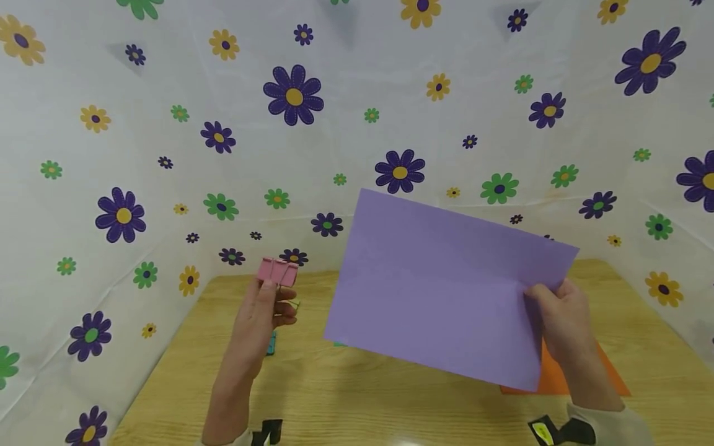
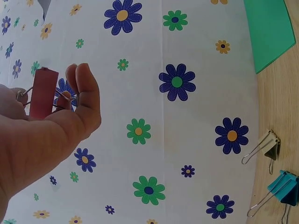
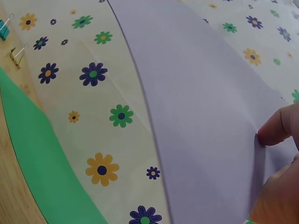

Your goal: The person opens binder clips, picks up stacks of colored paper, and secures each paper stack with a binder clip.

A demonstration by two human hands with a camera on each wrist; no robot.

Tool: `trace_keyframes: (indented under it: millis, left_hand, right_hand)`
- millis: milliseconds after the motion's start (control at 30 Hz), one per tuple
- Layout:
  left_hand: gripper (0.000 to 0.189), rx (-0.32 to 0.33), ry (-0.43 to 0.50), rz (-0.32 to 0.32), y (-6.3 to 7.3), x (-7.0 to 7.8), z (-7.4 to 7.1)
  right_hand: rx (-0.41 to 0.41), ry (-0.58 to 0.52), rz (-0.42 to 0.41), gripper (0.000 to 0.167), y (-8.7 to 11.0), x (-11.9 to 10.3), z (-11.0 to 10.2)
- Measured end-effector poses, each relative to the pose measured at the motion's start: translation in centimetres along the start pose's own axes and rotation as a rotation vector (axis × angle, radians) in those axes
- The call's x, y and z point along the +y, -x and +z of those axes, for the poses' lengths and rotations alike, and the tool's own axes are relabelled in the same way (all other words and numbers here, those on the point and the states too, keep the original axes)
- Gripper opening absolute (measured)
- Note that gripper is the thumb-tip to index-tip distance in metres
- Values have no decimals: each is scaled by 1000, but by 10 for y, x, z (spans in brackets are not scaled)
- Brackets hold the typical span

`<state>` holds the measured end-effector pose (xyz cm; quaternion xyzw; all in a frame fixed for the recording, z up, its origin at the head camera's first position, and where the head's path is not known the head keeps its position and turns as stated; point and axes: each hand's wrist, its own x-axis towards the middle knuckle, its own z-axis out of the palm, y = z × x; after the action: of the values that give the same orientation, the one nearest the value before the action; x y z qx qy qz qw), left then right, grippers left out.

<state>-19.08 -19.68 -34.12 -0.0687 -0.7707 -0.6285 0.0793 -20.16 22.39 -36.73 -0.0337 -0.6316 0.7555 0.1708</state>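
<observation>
My left hand (image 1: pixel 258 319) pinches a pink binder clip (image 1: pixel 277 272) by its wire handles, raised above the table. In the left wrist view the same clip (image 2: pixel 44 93) looks dark red, its handles between thumb and fingers. Off to the right, my right hand (image 1: pixel 562 313) grips a purple sheet of paper (image 1: pixel 440 285) near its right edge, thumb on the near face. The sheet hangs tilted in the air and buckles slightly at the grip. A gap separates the clip from the paper.
On the wooden table (image 1: pixel 184 371) lie a teal binder clip (image 2: pixel 285 187), a yellowish binder clip (image 2: pixel 271 145) and green paper (image 2: pixel 272 35), largely hidden by the purple sheet in the head view. Orange paper (image 1: pixel 608 375) lies at right. A flower-patterned curtain (image 1: pixel 346 148) surrounds the table.
</observation>
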Motion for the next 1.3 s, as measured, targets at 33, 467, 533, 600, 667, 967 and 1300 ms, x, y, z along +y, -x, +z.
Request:
trace_keyframes:
  millis: [33,467,533,600,667,967,1300]
  left_hand:
    - [40,-3,-5,4,0,0,0]
    - [31,-32,-59,68,8,5,10]
    - [33,-7,-20,37,8,7,13]
    - [35,8,20,17,9,8,15]
    - [38,12,35,11,9,8,15]
    - [45,-23,61,46,9,7,10]
    - [40,61,41,-23,6,7,8]
  right_hand:
    - [-4,-4,-6,24,0,0,0]
    - [-61,78,-22,19,6,-6,-14]
    - [-47,79,-20,20,7,-7,-16]
    - [-31,67,-28,22,7,-7,-17]
    - [-11,67,-42,24,7,-8,-15]
    - [-42,279,-62,25,3,-11,-13]
    - [-123,151,-144,29,6,-6,-14]
